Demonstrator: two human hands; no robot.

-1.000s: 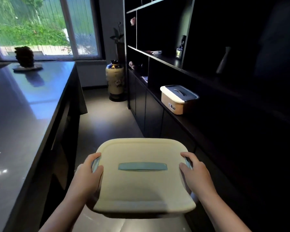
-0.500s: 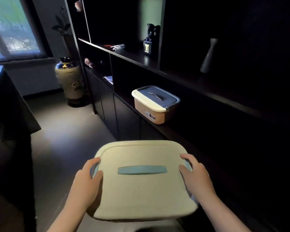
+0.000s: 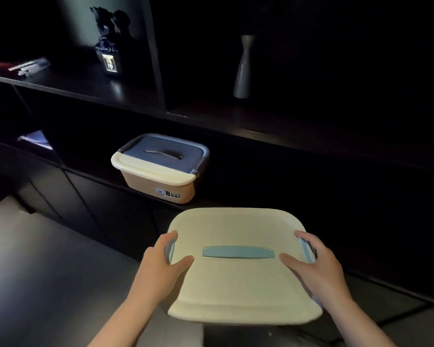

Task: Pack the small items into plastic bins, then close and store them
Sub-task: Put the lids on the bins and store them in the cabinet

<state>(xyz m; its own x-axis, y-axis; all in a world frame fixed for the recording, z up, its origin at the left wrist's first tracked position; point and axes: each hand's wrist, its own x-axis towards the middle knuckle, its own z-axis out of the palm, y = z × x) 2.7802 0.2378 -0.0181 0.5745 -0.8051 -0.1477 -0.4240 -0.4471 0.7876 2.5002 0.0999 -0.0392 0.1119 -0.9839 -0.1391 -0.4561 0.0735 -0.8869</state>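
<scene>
While both hands grip the closed cream bin [image 3: 243, 284], another lidded bin [image 3: 158, 169] sits shelved

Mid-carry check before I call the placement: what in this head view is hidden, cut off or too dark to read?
- Carried bin: body and contents hidden under its own lid.
- Left hand and right hand: fingers below the lid edges out of sight.
- Shelf to the right of the stored bin: too dark to see whether anything stands there.
- Stored bin's sticker: only "Bear" legible.
- Both forearms: cut off by the bottom edge.
</scene>
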